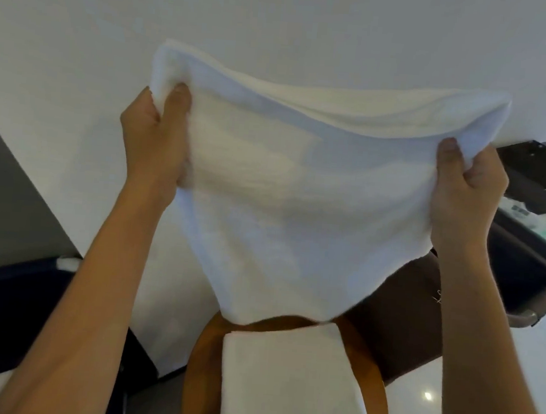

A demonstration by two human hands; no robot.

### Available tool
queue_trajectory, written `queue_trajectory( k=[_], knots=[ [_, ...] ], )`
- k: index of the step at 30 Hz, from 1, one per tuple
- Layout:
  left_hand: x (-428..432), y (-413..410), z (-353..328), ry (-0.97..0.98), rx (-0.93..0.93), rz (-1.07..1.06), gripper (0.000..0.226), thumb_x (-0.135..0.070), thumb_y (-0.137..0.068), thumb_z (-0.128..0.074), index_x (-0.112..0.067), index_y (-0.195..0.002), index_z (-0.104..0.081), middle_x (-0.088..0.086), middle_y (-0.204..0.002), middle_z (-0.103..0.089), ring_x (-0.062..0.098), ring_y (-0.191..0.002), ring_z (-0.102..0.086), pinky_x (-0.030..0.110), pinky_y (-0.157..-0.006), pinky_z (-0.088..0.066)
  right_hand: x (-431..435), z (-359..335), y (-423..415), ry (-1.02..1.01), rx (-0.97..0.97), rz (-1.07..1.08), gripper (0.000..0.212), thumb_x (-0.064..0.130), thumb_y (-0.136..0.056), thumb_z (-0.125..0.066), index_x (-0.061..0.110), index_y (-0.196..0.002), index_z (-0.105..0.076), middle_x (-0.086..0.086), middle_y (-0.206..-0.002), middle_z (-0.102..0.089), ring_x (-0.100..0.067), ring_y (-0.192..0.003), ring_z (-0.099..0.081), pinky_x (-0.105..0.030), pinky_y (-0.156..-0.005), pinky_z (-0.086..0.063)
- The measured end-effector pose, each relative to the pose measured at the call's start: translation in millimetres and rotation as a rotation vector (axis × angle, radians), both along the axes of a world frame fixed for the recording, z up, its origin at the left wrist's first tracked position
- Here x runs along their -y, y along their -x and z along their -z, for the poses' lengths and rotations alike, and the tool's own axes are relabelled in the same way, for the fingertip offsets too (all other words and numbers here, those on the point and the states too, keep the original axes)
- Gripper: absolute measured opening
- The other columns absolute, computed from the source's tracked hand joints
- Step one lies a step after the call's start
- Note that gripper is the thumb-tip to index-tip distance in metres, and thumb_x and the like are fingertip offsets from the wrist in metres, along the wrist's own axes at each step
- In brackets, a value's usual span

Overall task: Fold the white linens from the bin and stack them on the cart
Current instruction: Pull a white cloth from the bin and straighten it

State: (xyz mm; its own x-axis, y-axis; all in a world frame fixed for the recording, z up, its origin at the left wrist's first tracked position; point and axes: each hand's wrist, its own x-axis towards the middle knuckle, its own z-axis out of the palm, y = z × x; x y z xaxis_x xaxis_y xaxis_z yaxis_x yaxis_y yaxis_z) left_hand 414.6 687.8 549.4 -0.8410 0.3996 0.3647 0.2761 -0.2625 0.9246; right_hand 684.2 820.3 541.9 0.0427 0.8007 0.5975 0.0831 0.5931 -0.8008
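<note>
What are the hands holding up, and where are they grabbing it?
Both hold one white cloth towel up in the air. The left hand grips its upper left corner and the right hand grips its upper right corner.

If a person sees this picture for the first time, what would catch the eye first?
First comes the big white towel, held up in the middle of the view and hanging in front of a pale wall. The left hand and the right hand each grip one upper corner of it. Below, near the bottom edge, a folded towel lies on a round wooden stool.
</note>
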Motion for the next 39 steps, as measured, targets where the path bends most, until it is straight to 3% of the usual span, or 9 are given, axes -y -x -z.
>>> queue_trajectory(
  k=[7, 11, 15, 19, 22, 26, 30, 33, 39],
  knots=[
    [7.8, -48.4, 18.4, 0.033, 0.017, -0.010, 0.026, -0.019, -0.095, -0.053, -0.021, -0.070, -0.048, -0.011, -0.066, -0.047, -0.005, -0.053, -0.044, 0.012, -0.051, -0.036, -11.4, 24.0, -39.4, 0.037, 0.062, -0.005, 0.026, 0.026, -0.100, -0.048, 0.013, -0.120, -0.058, 0.021, -0.099, -0.060, 0.009, -0.091, -0.057, -0.014, -0.081, -0.048],
    [23.9, -83.6, 36.7, 0.086, 0.012, -0.035, 0.024, -0.021, -0.096, -0.053, -0.021, -0.072, -0.052, -0.011, -0.068, -0.050, -0.003, -0.057, -0.047, 0.013, -0.054, -0.039, -4.1, 47.8, -69.0, 0.110, 0.081, -0.024, 0.027, 0.026, -0.101, -0.047, 0.009, -0.118, -0.058, 0.022, -0.097, -0.057, 0.015, -0.086, -0.054, -0.005, -0.079, -0.045],
    [45.5, -117.9, 62.8, 0.143, -0.002, -0.056, 0.023, -0.022, -0.097, -0.053, -0.022, -0.074, -0.053, -0.011, -0.069, -0.051, -0.003, -0.058, -0.047, 0.014, -0.055, -0.040, 11.8, 72.6, -99.6, 0.182, 0.111, -0.065, 0.017, 0.023, -0.101, -0.046, 0.017, -0.114, -0.055, 0.023, -0.095, -0.056, 0.018, -0.086, -0.054, 0.000, -0.076, -0.043],
    [70.7, -148.1, 101.7, 0.255, 0.009, -0.080, 0.019, -0.024, -0.097, -0.053, -0.021, -0.079, -0.056, -0.008, -0.073, -0.053, 0.000, -0.063, -0.049, 0.024, -0.062, -0.041, 31.9, 106.8, -130.6, 0.281, 0.172, -0.113, 0.015, 0.024, -0.100, -0.046, 0.019, -0.111, -0.056, 0.020, -0.096, -0.058, 0.007, -0.090, -0.056, -0.014, -0.080, -0.045],
    [90.2, -169.1, 129.3, 0.311, 0.066, -0.104, 0.016, -0.024, -0.097, -0.053, -0.014, -0.085, -0.058, -0.003, -0.077, -0.055, 0.006, -0.068, -0.051, 0.029, -0.066, -0.042, 48.9, 134.0, -149.9, 0.377, 0.202, -0.116, 0.019, 0.028, -0.099, -0.047, 0.019, -0.114, -0.057, 0.012, -0.100, -0.060, 0.002, -0.092, -0.055, -0.015, -0.080, -0.044],
    [111.8, -193.0, 160.3, 0.397, 0.106, -0.114, 0.015, -0.023, -0.098, -0.053, -0.014, -0.088, -0.057, 0.001, -0.081, -0.056, 0.011, -0.072, -0.052, 0.028, -0.066, -0.042, 71.2, 165.3, -170.6, 0.476, 0.251, -0.125, 0.017, 0.031, -0.099, -0.048, 0.025, -0.112, -0.056, 0.014, -0.098, -0.059, 0.000, -0.090, -0.055, -0.017, -0.078, -0.043],
    [127.8, -206.8, 191.4, 0.495, 0.147, -0.072, 0.020, -0.024, -0.098, -0.053, -0.005, -0.092, -0.059, 0.006, -0.083, -0.057, 0.017, -0.074, -0.053, 0.029, -0.064, -0.041, 88.7, 191.5, -185.0, 0.576, 0.308, -0.114, 0.014, 0.027, -0.099, -0.049, 0.023, -0.111, -0.055, 0.009, -0.097, -0.058, -0.001, -0.084, -0.053, -0.027, -0.083, -0.044],
    [136.2, -211.2, 214.3, 0.595, 0.171, -0.038, 0.020, -0.028, -0.098, -0.052, -0.012, -0.086, -0.057, 0.001, -0.078, -0.055, 0.017, -0.072, -0.053, 0.030, -0.062, -0.041, 94.7, 213.2, -193.8, 0.645, 0.362, -0.098, 0.012, 0.027, -0.099, -0.049, 0.023, -0.109, -0.054, 0.003, -0.099, -0.058, -0.011, -0.087, -0.055, -0.035, -0.089, -0.045],
    [136.7, -211.4, 265.1, 0.772, 0.240, 0.009, 0.021, -0.031, -0.097, -0.052, -0.011, -0.094, -0.059, 0.006, -0.085, -0.059, 0.019, -0.076, -0.056, 0.032, -0.065, -0.043, 90.9, 266.0, -196.9, 0.812, 0.517, -0.083, 0.027, 0.032, -0.098, -0.051, 0.010, -0.112, -0.058, -0.008, -0.103, -0.063, -0.025, -0.094, -0.059, -0.051, -0.095, -0.049]
  ],
)
